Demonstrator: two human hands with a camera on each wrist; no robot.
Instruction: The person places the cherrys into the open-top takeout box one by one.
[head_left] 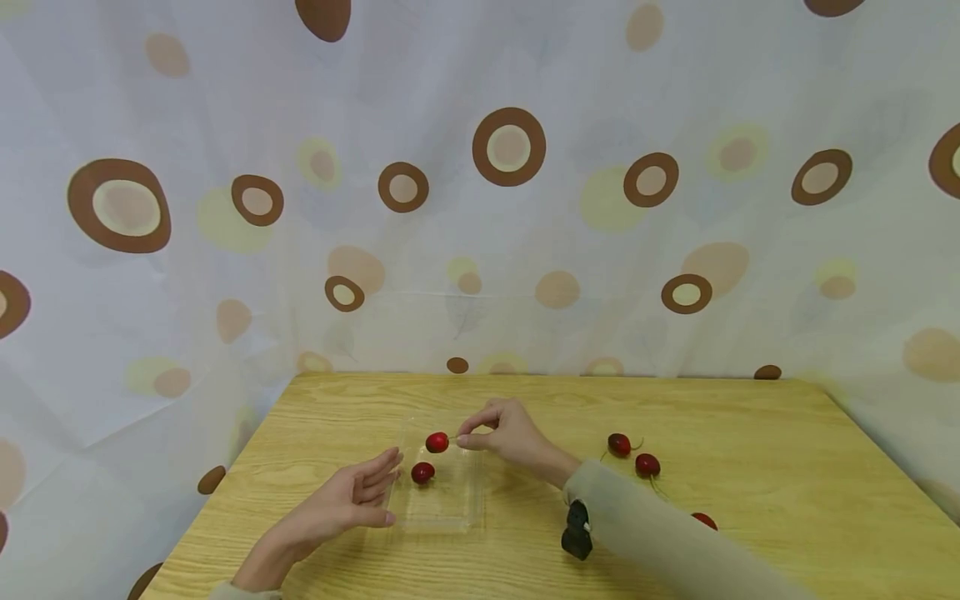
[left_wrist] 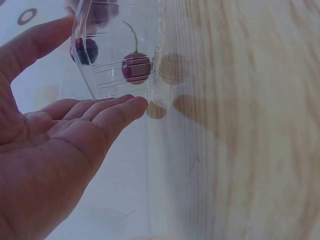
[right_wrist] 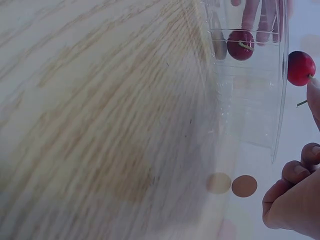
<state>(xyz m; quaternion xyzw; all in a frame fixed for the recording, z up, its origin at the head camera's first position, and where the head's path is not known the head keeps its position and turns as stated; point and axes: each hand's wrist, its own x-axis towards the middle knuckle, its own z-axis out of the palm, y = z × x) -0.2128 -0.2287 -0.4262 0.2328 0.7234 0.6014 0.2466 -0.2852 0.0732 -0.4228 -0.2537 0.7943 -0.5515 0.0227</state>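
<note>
A clear plastic box [head_left: 450, 515] stands on the table with one dark red cherry [head_left: 422, 472] inside, its stem showing in the left wrist view. My right hand [head_left: 506, 433] pinches the stem of another red cherry [head_left: 437, 442] between thumb and index finger. The right wrist view has this held cherry [right_wrist: 301, 68] just above the box's rim [right_wrist: 283, 95]. At the box's left side is my left hand [head_left: 348, 496], thumb apart from the extended fingers. In the left wrist view those fingers [left_wrist: 120, 112] lie along the box wall and hold nothing.
Right of the box, two dark red cherries with stems, the farther cherry [head_left: 618, 445] and the nearer cherry [head_left: 647, 465], lie on the wooden table [head_left: 360, 400]. One more cherry [head_left: 705, 521] is partly hidden by the right sleeve [head_left: 645, 517]. A patterned curtain [head_left: 570, 250] hangs behind.
</note>
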